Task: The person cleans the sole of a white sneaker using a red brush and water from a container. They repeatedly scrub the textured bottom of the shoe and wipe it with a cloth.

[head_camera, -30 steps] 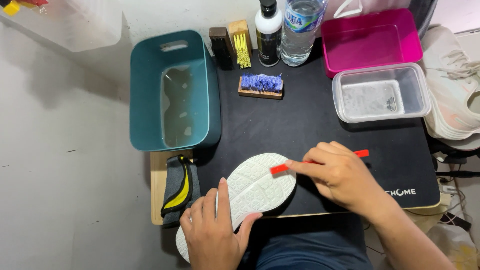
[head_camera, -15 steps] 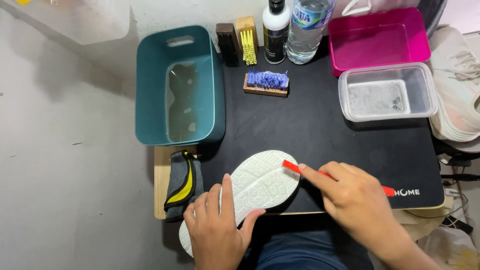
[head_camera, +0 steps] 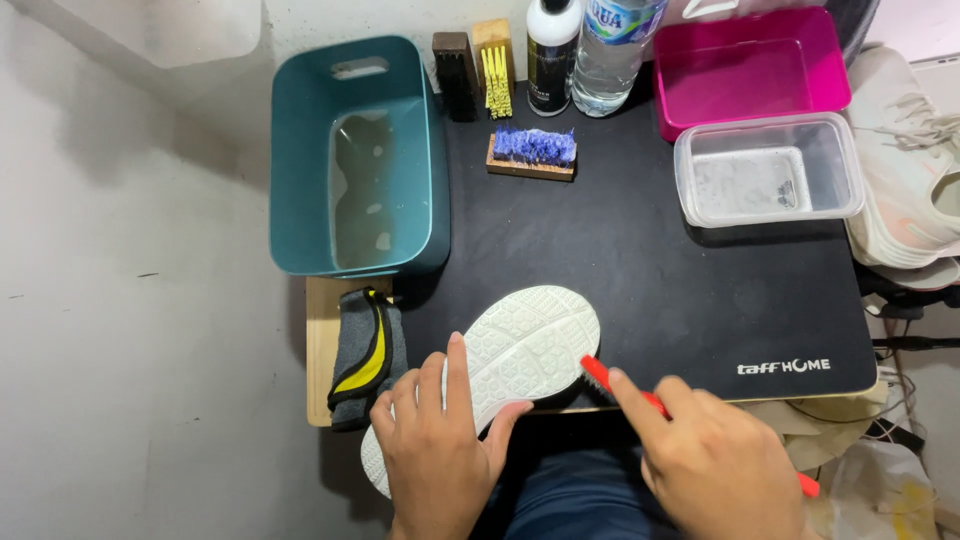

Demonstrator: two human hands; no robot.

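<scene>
A white shoe (head_camera: 520,350) lies sole up at the near edge of the black mat (head_camera: 660,270). My left hand (head_camera: 440,450) presses down on its heel half, fingers spread over the sole. My right hand (head_camera: 710,465) grips a thin red-handled brush (head_camera: 600,377). The brush head touches the right edge of the sole near the toe, and its red tail end (head_camera: 808,486) sticks out past my wrist.
A teal tub (head_camera: 300,170) holding murky water stands at the left. A blue-bristled wooden brush (head_camera: 532,152), more brushes, a black bottle (head_camera: 552,50) and a water bottle (head_camera: 612,50) sit at the back. Pink (head_camera: 750,70) and clear (head_camera: 765,170) containers are at the right, a grey-yellow cloth (head_camera: 365,355) beside the shoe.
My right hand has pulled the red brush down and toward me, from across the top of the sole to its right edge. My left hand stays on the shoe.
</scene>
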